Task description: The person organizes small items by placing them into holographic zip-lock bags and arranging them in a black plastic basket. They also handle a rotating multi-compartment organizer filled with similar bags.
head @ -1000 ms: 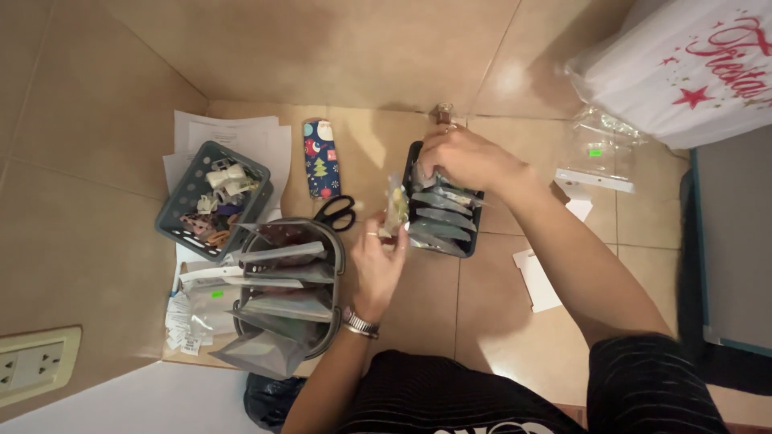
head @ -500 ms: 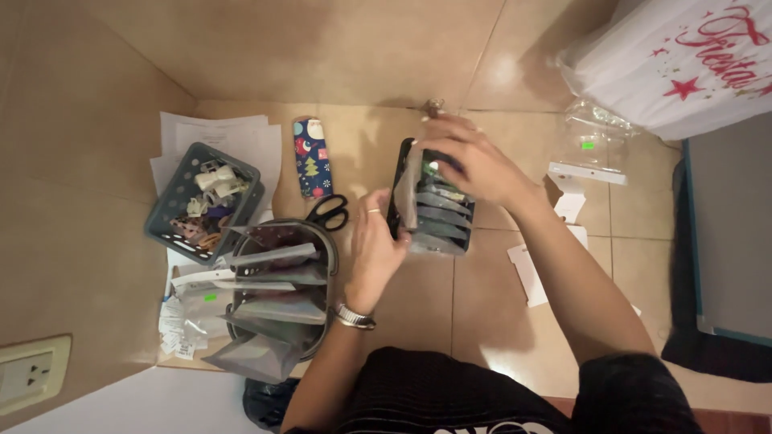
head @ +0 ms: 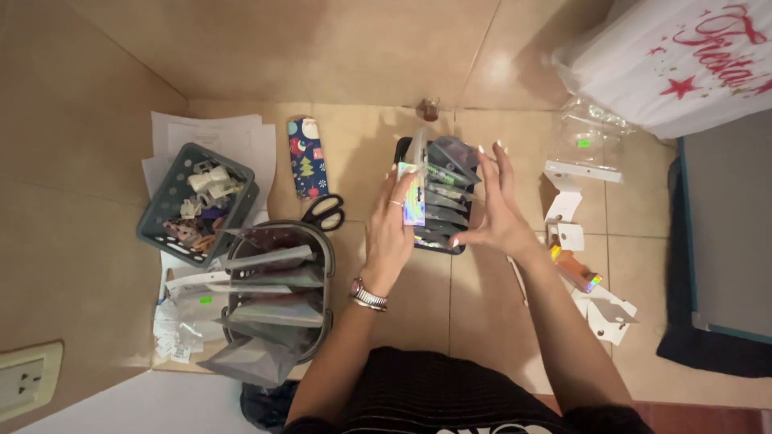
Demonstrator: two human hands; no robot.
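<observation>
A black tray (head: 404,153) on the tiled floor holds several flat clear packets stacked like files. My left hand (head: 392,229) pinches a small packet with a shiny holographic card (head: 414,197) at the tray's left side, held upright. My right hand (head: 494,209) hovers over the tray's right edge, fingers spread, holding nothing that I can see. A ring is on my left hand and a metal watch (head: 368,295) on that wrist.
A grey round basket (head: 323,249) with packets stands at lower left. A dark square basket (head: 165,201) of small items rests on white papers. Black-handled scissors (head: 326,213), a festive patterned case (head: 307,157), clear bags (head: 587,145), card pieces (head: 599,309) and a white gift bag (head: 675,56) lie around.
My right hand has lifted off the tray's top and opened over its right side. My left hand has raised the holographic packet upright beside the tray.
</observation>
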